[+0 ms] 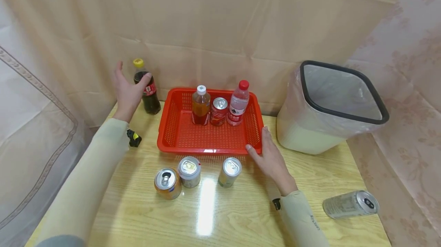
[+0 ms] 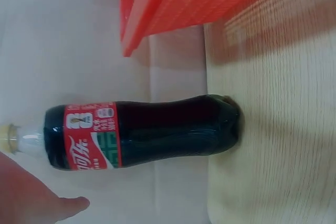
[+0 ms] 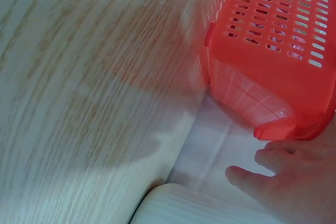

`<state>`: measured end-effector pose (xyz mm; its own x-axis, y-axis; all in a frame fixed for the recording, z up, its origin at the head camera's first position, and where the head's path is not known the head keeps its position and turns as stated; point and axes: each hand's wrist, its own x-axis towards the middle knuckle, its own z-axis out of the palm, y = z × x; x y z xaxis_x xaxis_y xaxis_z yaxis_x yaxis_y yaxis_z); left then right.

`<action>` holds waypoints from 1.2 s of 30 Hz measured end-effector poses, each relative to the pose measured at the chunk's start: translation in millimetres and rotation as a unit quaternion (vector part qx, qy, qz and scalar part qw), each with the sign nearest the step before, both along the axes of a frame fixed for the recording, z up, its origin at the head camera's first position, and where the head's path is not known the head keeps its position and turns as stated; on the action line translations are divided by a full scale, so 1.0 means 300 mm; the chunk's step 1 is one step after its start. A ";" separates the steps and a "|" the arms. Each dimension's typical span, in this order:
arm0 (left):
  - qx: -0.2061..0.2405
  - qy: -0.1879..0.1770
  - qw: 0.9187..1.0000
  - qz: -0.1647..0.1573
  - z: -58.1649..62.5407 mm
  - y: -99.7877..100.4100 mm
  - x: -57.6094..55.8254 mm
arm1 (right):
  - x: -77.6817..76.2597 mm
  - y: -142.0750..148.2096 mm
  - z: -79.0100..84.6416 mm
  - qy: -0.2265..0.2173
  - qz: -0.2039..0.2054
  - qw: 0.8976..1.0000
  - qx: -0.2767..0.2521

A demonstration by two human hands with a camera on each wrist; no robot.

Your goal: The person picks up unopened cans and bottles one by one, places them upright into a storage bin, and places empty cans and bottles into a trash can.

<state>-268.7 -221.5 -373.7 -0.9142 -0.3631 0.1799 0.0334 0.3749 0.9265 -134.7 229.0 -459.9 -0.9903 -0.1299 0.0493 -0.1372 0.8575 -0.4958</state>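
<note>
My left hand (image 1: 127, 92) reaches beside a cola bottle (image 1: 150, 95) with a yellow cap, thumb and fingers spread apart. Dark cola fills the bottle (image 2: 168, 129) nearly to its neck, and it stands upright on the table. Part of the left hand (image 2: 31, 198) shows near the bottle's neck in the left wrist view. At the front right corner of a red plastic basket (image 1: 213, 139) lies my right hand (image 1: 272, 159), its thumb by the front rim and its fingers along the right side. In the right wrist view, extended fingers (image 3: 252, 179) show next to the basket's rim.
Inside the basket stand an orange-brown drink bottle (image 1: 201, 107), a red can (image 1: 218, 113) and a red-capped water bottle (image 1: 237, 105). Before it are an orange can (image 1: 168, 185), a white can (image 1: 189, 172) and another can (image 1: 229, 172). A lined bin (image 1: 310, 132) and a lying can (image 1: 344, 205) occupy the right.
</note>
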 end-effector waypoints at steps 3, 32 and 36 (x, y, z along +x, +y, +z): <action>0.001 -0.016 1.000 -0.002 -0.003 -0.001 -0.027 | 0.000 -0.001 0.002 0.003 -0.001 1.000 -0.002; 0.017 -0.061 0.998 0.017 -0.066 0.030 -0.153 | 0.007 -0.011 -0.015 0.011 -0.011 1.000 -0.009; 0.018 -0.073 0.997 0.017 -0.075 0.034 -0.155 | 0.008 -0.008 -0.011 0.014 -0.011 1.000 -0.010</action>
